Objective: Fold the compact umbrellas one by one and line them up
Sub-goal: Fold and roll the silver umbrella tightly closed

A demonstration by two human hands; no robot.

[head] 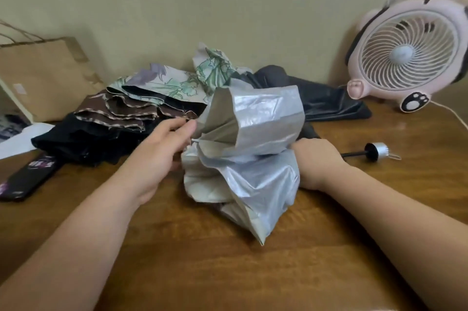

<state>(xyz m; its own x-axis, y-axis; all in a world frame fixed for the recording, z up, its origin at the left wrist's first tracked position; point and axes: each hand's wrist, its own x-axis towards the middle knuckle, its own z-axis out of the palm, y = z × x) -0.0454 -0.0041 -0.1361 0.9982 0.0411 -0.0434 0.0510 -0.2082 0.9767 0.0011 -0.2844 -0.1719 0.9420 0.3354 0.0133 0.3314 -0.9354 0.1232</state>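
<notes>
My right hand (316, 159) is curled round the silver umbrella (253, 121) shaft. Left hand (162, 151) at its left, fingers loose on folds. I'd flatten panels one way before rolling.

Both bare forearms reach in from the lower corners, converging; left grip (162, 156) stands on edge, thumb uppermost, fingers loosely extended, tips against the silver umbrella (255, 118); right grip (316, 159) lies knuckles-up, fingers curled round that umbrella, tips hidden
</notes>
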